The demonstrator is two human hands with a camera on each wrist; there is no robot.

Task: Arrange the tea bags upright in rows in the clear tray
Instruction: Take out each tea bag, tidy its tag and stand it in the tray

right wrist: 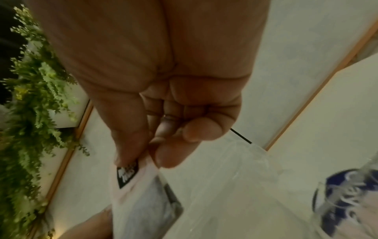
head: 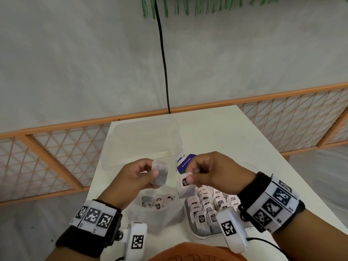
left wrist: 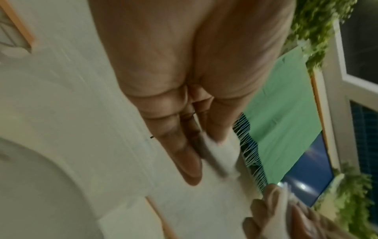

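Note:
My left hand [head: 153,171] pinches a tea bag [head: 160,173] with dark contents, held up above the table; in the left wrist view the left hand [left wrist: 204,153] grips the same tea bag [left wrist: 216,155], blurred. My right hand [head: 189,176] pinches a second tea bag [head: 185,184] by its top, black label facing me. Seen from the right wrist, that hand [right wrist: 147,155] holds the second tea bag [right wrist: 139,194] hanging down. The clear tray [head: 197,234] lies below my right wrist, filled with several rows of upright tea bags [head: 207,208].
A thin plastic bag [head: 169,213] with loose tea bags sits left of the tray. Behind the hands stands a large clear container [head: 143,144], with a purple and white packet [head: 185,162] beside it. The white table [head: 235,132] ends at a lattice railing.

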